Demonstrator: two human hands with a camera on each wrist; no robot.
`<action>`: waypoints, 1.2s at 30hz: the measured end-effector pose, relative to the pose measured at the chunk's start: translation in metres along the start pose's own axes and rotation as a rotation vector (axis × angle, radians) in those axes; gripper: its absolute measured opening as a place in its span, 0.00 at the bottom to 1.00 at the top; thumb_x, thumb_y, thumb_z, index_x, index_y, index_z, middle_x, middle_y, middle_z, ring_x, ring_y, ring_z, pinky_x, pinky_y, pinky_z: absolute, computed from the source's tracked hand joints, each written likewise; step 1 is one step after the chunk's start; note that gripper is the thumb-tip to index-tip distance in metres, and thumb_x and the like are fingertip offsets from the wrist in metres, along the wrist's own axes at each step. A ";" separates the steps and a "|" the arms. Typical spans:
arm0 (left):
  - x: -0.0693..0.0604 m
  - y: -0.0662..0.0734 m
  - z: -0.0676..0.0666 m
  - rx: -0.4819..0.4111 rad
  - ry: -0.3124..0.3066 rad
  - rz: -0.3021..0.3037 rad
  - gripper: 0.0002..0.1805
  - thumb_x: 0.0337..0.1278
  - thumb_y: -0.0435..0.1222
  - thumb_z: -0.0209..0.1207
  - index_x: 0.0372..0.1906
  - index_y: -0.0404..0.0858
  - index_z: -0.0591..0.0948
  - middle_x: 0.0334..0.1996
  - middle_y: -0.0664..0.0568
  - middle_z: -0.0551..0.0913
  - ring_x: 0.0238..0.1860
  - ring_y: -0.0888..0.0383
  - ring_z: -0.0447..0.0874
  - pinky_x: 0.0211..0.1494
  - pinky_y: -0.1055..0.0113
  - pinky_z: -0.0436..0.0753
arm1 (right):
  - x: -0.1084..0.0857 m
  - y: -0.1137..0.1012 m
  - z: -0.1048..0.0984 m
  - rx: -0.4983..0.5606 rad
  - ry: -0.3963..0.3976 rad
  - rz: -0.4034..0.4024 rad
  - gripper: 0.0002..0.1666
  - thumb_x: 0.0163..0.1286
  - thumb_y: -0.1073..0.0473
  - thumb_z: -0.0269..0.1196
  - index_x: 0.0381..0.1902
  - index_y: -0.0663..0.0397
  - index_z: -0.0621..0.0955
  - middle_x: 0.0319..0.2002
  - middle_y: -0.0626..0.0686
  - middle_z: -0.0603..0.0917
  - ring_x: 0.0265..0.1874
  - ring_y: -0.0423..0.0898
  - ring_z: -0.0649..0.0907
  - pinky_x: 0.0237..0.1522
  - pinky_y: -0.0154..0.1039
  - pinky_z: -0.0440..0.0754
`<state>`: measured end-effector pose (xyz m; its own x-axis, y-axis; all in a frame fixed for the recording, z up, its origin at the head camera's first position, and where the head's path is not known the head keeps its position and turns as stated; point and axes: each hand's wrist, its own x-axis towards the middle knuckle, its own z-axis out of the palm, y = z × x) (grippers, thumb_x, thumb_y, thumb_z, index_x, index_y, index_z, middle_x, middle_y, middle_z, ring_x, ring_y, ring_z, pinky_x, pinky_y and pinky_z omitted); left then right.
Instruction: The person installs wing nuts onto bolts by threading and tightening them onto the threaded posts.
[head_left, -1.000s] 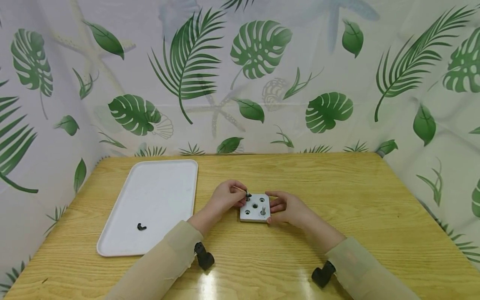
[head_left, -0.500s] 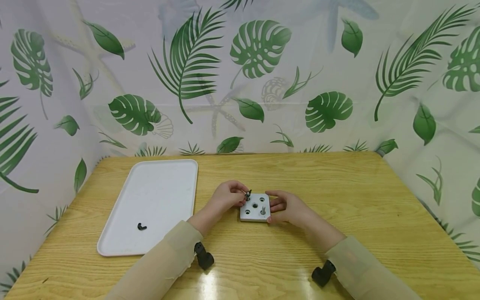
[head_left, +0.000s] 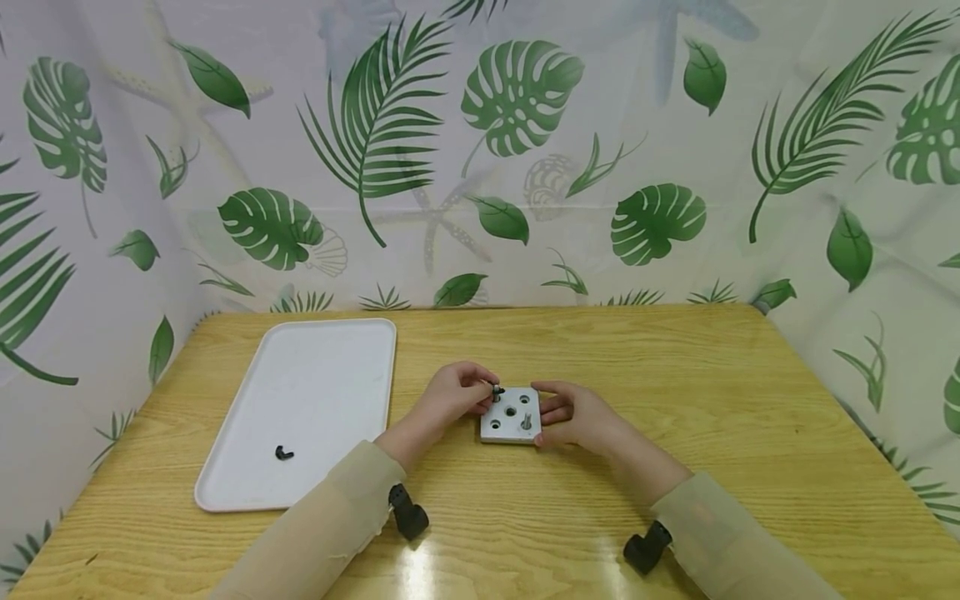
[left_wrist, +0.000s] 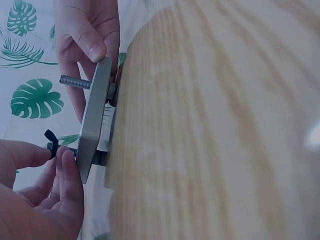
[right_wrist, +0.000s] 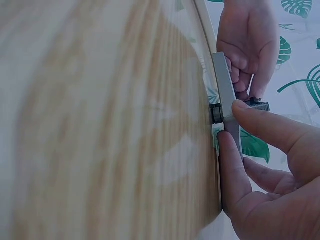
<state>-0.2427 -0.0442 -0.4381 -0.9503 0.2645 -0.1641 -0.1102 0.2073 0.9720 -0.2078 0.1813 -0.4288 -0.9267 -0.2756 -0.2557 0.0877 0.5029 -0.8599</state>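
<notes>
A square metal plate (head_left: pixel 510 427) with several holes sits just above the table, raised on bolt heads that show beneath it in both wrist views. My right hand (head_left: pixel 581 417) grips its right edge, thumb and fingers on opposite faces. A bare threaded bolt (left_wrist: pixel 75 82) stands up through the plate's near right corner. At the far left corner my left hand (head_left: pixel 456 392) pinches a black wing nut (left_wrist: pixel 51 142) on a second bolt; its fingers partly cover that bolt. Another black wing nut (head_left: pixel 283 453) lies on the white tray (head_left: pixel 330 358).
The tray stands on the wooden table (head_left: pixel 637 350) to the left of the hands. A leaf-patterned curtain (head_left: pixel 480 150) closes off the back and sides. Each sleeve carries a black wrist camera (head_left: pixel 408 512).
The wing nut in my left fingers has turned: its wing pointed up half a second ago and lies lower now. My right hand and the plate have stayed in place.
</notes>
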 end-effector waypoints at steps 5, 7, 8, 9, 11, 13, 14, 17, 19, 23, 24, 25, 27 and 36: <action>0.001 0.000 0.001 -0.003 0.039 -0.008 0.04 0.74 0.27 0.60 0.46 0.28 0.82 0.36 0.43 0.88 0.32 0.61 0.85 0.40 0.67 0.90 | 0.000 0.001 0.001 0.008 0.004 0.006 0.50 0.62 0.73 0.76 0.79 0.65 0.67 0.61 0.68 0.82 0.57 0.56 0.85 0.48 0.34 0.86; 0.001 -0.001 0.001 -0.003 0.041 -0.009 0.04 0.75 0.27 0.60 0.45 0.29 0.82 0.36 0.42 0.88 0.31 0.61 0.85 0.40 0.67 0.90 | 0.001 0.001 0.002 0.008 0.004 0.006 0.50 0.62 0.74 0.76 0.79 0.65 0.67 0.61 0.68 0.81 0.57 0.55 0.85 0.48 0.34 0.86; 0.001 -0.001 0.001 -0.003 0.041 -0.009 0.04 0.75 0.28 0.59 0.45 0.29 0.82 0.37 0.42 0.88 0.32 0.61 0.85 0.40 0.67 0.90 | 0.000 0.001 0.001 0.007 0.004 0.005 0.51 0.62 0.74 0.76 0.79 0.65 0.67 0.61 0.68 0.81 0.56 0.55 0.85 0.48 0.34 0.86; 0.001 -0.001 0.001 -0.003 0.039 -0.009 0.04 0.75 0.28 0.59 0.46 0.29 0.82 0.37 0.41 0.88 0.32 0.61 0.85 0.41 0.67 0.91 | 0.001 0.000 0.001 0.009 0.005 0.006 0.51 0.62 0.74 0.76 0.79 0.65 0.67 0.61 0.68 0.81 0.56 0.55 0.85 0.48 0.34 0.85; 0.001 -0.001 0.001 -0.003 0.035 -0.009 0.06 0.75 0.28 0.58 0.47 0.28 0.83 0.39 0.40 0.88 0.33 0.60 0.85 0.42 0.66 0.91 | 0.001 0.000 0.001 0.011 0.005 0.007 0.51 0.62 0.74 0.76 0.80 0.65 0.66 0.61 0.68 0.81 0.56 0.55 0.85 0.48 0.34 0.85; 0.002 -0.001 0.001 -0.001 0.029 -0.014 0.08 0.74 0.27 0.57 0.49 0.28 0.83 0.40 0.40 0.88 0.34 0.60 0.85 0.43 0.66 0.91 | 0.000 0.000 0.000 0.013 0.005 0.007 0.50 0.62 0.74 0.76 0.80 0.65 0.66 0.61 0.68 0.81 0.56 0.55 0.85 0.49 0.35 0.85; 0.002 -0.002 0.001 0.000 0.027 -0.016 0.08 0.74 0.27 0.56 0.49 0.28 0.83 0.40 0.40 0.88 0.35 0.59 0.85 0.44 0.65 0.91 | 0.000 0.000 0.000 0.006 0.002 0.001 0.50 0.62 0.74 0.76 0.80 0.65 0.66 0.61 0.69 0.81 0.56 0.56 0.85 0.49 0.35 0.86; 0.001 -0.002 0.001 -0.001 0.016 -0.025 0.11 0.70 0.25 0.55 0.50 0.28 0.84 0.40 0.41 0.87 0.36 0.59 0.85 0.45 0.65 0.90 | 0.000 0.000 -0.001 0.004 -0.003 -0.004 0.50 0.63 0.74 0.75 0.80 0.65 0.66 0.62 0.69 0.81 0.57 0.56 0.85 0.50 0.36 0.86; 0.000 -0.001 0.000 -0.010 0.009 -0.032 0.11 0.68 0.25 0.56 0.50 0.28 0.84 0.38 0.44 0.86 0.36 0.59 0.84 0.45 0.65 0.90 | 0.001 0.001 -0.001 0.002 -0.008 -0.010 0.50 0.63 0.73 0.75 0.80 0.66 0.66 0.62 0.69 0.81 0.57 0.56 0.85 0.51 0.37 0.87; -0.001 0.001 -0.001 -0.016 -0.013 -0.019 0.11 0.65 0.25 0.62 0.51 0.27 0.84 0.33 0.50 0.82 0.33 0.61 0.82 0.43 0.68 0.89 | 0.002 0.002 -0.001 0.002 -0.016 -0.013 0.50 0.63 0.73 0.75 0.80 0.65 0.66 0.62 0.69 0.82 0.57 0.55 0.86 0.53 0.38 0.87; -0.002 0.001 -0.001 -0.014 -0.019 -0.015 0.12 0.64 0.25 0.63 0.51 0.27 0.83 0.32 0.51 0.81 0.33 0.61 0.81 0.42 0.68 0.89 | 0.002 0.002 -0.001 0.002 -0.019 -0.015 0.50 0.63 0.73 0.76 0.80 0.66 0.65 0.62 0.69 0.82 0.57 0.55 0.86 0.53 0.38 0.87; -0.002 0.001 -0.002 -0.010 -0.025 -0.009 0.12 0.64 0.25 0.64 0.51 0.26 0.83 0.31 0.52 0.81 0.32 0.62 0.81 0.41 0.69 0.89 | 0.002 0.002 -0.001 0.001 -0.020 -0.016 0.50 0.63 0.72 0.76 0.80 0.66 0.65 0.62 0.69 0.82 0.57 0.55 0.86 0.53 0.38 0.87; -0.002 0.001 -0.002 0.006 -0.030 0.003 0.12 0.63 0.24 0.65 0.51 0.26 0.83 0.30 0.53 0.80 0.32 0.62 0.80 0.40 0.71 0.88 | 0.002 0.003 -0.001 -0.001 -0.022 -0.018 0.51 0.63 0.72 0.76 0.80 0.66 0.65 0.62 0.69 0.82 0.57 0.55 0.86 0.54 0.38 0.87; 0.001 -0.001 -0.001 0.006 0.010 -0.030 0.10 0.71 0.26 0.60 0.52 0.28 0.84 0.36 0.45 0.86 0.34 0.61 0.84 0.43 0.67 0.90 | 0.003 0.003 -0.002 -0.008 -0.024 -0.022 0.51 0.63 0.72 0.76 0.80 0.66 0.65 0.62 0.69 0.82 0.57 0.55 0.86 0.53 0.38 0.87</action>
<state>-0.2440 -0.0447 -0.4396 -0.9494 0.2487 -0.1917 -0.1371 0.2211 0.9656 -0.2105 0.1832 -0.4312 -0.9193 -0.3063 -0.2472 0.0643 0.5029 -0.8620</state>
